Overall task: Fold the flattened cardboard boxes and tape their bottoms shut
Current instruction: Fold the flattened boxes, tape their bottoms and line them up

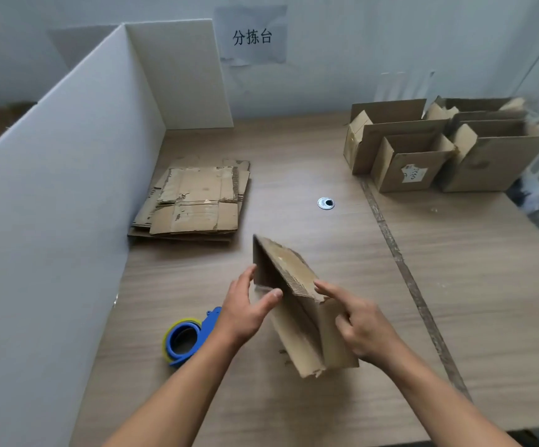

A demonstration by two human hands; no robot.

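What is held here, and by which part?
The cardboard box: the left hand pinches its left edge; the right hand presses its torn top flap with a forefinger, grip unclear.

paper sign [251, 35]: 分拣台 | white label [414, 174] on folded box [400, 156]: handwriting, unreadable
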